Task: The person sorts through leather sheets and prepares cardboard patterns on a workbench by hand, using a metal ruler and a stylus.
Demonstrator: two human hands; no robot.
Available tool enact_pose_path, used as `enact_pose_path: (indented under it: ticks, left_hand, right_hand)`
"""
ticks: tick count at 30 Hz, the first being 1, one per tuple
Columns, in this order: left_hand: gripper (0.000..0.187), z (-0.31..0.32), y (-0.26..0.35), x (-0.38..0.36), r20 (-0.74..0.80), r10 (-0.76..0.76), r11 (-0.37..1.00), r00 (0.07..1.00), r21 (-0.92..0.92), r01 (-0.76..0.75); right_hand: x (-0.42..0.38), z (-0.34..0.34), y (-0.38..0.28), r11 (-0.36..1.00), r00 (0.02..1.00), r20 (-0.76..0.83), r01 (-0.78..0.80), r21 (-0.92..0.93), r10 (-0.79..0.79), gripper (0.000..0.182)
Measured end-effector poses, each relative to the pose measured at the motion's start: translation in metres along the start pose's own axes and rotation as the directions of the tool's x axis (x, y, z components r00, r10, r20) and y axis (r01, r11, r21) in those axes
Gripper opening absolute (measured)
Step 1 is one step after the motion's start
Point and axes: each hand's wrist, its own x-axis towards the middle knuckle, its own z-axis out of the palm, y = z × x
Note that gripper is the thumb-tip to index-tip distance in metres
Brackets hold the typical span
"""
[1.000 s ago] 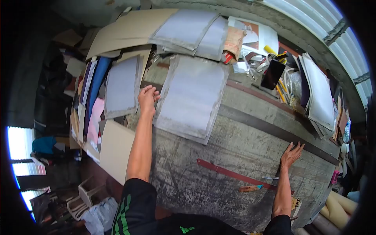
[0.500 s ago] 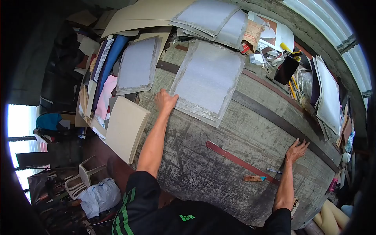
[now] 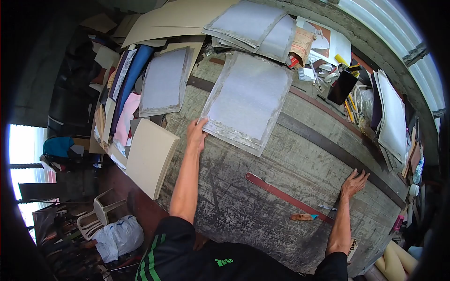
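My left hand (image 3: 197,134) pinches the lower left corner of a stack of grey-lilac sheets (image 3: 248,96) with rough, stained borders; the thumb lies on top and the fingers go under the edge. On the right, my right hand (image 3: 355,183) rests with fingers spread on the table beside a long dark metal strip (image 3: 323,139). Between the hands a dark red strip (image 3: 281,194) lies on the worn table. Near its right end are a cutter with a brown and blue handle (image 3: 303,217) and a pen (image 3: 326,207).
Beige boards (image 3: 149,157) lie at the table's left edge, near more grey-lilac sheets (image 3: 164,82). A phone (image 3: 342,87), pencils and tape sit at the back right, beside white sheets (image 3: 392,124). A plastic chair (image 3: 101,215) stands on the floor at left.
My left hand has shifted slightly and turned, with its fingers now under the stack's corner. The stack has moved slightly toward me. My right hand has stayed nearly in place.
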Motion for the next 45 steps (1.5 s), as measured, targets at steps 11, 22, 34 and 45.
enact_pose_path:
  ticks: [11,22,34,45]
  left_hand:
    - [0.037,0.067,-0.033,-0.031,-0.127,0.102,0.935,0.987,-0.327,-0.139]
    - [0.050,0.101,-0.021,-0.053,-0.146,0.162,0.951,0.976,-0.239,-0.194]
    - [0.024,0.207,0.199,-0.053,0.291,0.228,0.946,0.929,-0.294,-0.140]
    - [0.029,0.309,0.320,0.026,0.318,0.376,0.840,0.870,-0.513,-0.176]
  right_hand:
    - [0.000,-0.001,-0.002,1.000,0.999,-0.035,-0.004,-0.019,0.003,0.052]
    - [-0.002,0.001,-0.001,1.000,1.000,-0.025,-0.016,-0.012,0.016,0.049]
    - [-0.002,-0.001,-0.002,0.999,0.999,-0.009,-0.033,-0.018,0.033,0.049]
    - [-0.002,0.000,-0.002,1.000,1.000,-0.016,-0.027,-0.016,0.027,0.048]
